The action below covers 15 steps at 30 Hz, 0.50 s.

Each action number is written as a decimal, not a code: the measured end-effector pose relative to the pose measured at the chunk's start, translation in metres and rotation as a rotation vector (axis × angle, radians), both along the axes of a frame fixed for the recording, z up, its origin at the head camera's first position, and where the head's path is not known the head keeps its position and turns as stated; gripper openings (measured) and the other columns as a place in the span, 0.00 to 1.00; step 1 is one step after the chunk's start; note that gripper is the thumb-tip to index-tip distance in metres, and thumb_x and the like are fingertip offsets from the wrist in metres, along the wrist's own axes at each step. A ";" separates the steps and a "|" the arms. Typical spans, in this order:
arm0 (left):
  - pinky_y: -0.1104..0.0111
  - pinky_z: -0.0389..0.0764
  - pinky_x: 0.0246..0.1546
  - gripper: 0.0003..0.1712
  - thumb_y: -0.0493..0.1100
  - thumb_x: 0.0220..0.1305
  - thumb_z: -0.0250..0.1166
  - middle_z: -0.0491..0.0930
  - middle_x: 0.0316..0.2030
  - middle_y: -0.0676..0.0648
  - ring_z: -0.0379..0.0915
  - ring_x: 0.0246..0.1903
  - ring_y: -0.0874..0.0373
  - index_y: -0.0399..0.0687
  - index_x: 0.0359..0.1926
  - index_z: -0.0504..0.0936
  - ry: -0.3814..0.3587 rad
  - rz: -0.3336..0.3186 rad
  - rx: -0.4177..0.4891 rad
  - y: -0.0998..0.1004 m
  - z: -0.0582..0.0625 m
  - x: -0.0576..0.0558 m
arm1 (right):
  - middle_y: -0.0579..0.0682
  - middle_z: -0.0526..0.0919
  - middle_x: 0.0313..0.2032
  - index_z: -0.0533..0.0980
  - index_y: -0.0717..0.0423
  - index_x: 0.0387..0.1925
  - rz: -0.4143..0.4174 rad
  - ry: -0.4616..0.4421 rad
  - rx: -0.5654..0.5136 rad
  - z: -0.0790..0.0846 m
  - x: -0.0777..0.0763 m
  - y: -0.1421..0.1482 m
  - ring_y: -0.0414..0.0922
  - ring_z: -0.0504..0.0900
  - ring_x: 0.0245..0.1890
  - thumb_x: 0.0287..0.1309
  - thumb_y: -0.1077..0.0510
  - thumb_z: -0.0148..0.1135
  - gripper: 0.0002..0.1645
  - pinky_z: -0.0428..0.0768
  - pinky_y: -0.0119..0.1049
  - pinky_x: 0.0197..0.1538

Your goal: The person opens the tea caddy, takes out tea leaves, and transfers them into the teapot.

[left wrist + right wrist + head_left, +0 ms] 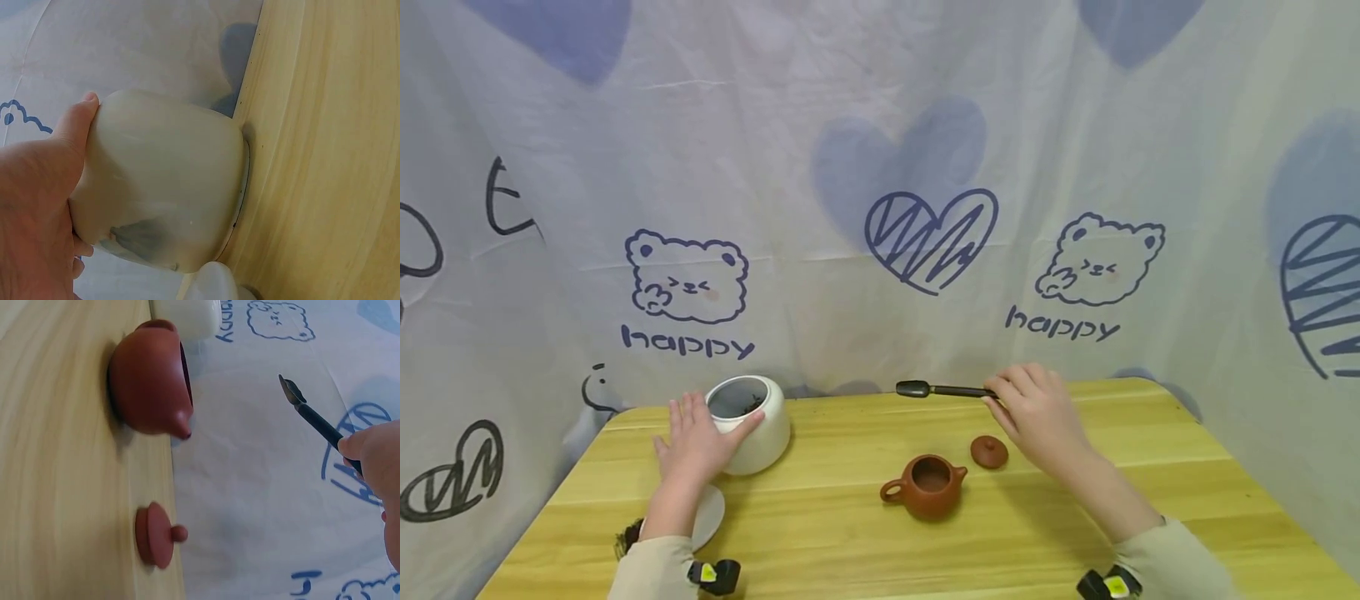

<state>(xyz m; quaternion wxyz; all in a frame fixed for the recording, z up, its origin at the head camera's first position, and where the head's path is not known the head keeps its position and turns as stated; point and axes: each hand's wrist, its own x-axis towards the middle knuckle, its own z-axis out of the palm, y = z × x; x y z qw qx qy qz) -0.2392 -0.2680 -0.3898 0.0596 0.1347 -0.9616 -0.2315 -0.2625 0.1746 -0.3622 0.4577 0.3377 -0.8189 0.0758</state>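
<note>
My left hand (696, 437) grips a white jar (766, 442), thumb on the near side of its mouth and fingers round the far left side. The jar stands on the table, lidless, with dark tea leaves inside. In the left wrist view the jar (169, 181) fills the middle. My right hand (1037, 408) pinches the handle of a black tea scoop (943, 390), raised above the table and pointing left. In the right wrist view the scoop's bowl (291, 390) carries no visible leaves. Below it, a reddish-brown clay teapot (931, 500) stands uncovered, spout to the right.
The teapot's lid (989, 452) lies behind and right of the pot, knob up. A white round lid (708, 517) lies by my left forearm, partly hidden. A dark bristly thing (628, 540) shows beyond that forearm. Printed cloth (820, 333) hangs behind the wooden table (820, 542).
</note>
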 end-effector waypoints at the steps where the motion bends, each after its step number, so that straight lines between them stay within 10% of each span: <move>1: 0.28 0.29 0.65 0.75 0.85 0.52 0.47 0.26 0.73 0.27 0.18 0.73 0.32 0.29 0.74 0.30 -0.002 -0.002 0.003 0.000 0.000 0.000 | 0.52 0.81 0.35 0.82 0.57 0.38 0.003 0.001 0.004 0.001 -0.001 -0.004 0.52 0.74 0.38 0.58 0.54 0.63 0.11 0.70 0.44 0.37; 15: 0.30 0.27 0.66 0.74 0.83 0.55 0.47 0.21 0.72 0.27 0.16 0.73 0.32 0.28 0.73 0.26 -0.018 -0.041 0.032 -0.002 0.002 0.003 | 0.49 0.80 0.35 0.83 0.54 0.39 0.054 -0.036 0.035 0.016 -0.009 -0.068 0.49 0.74 0.38 0.57 0.55 0.68 0.09 0.72 0.40 0.38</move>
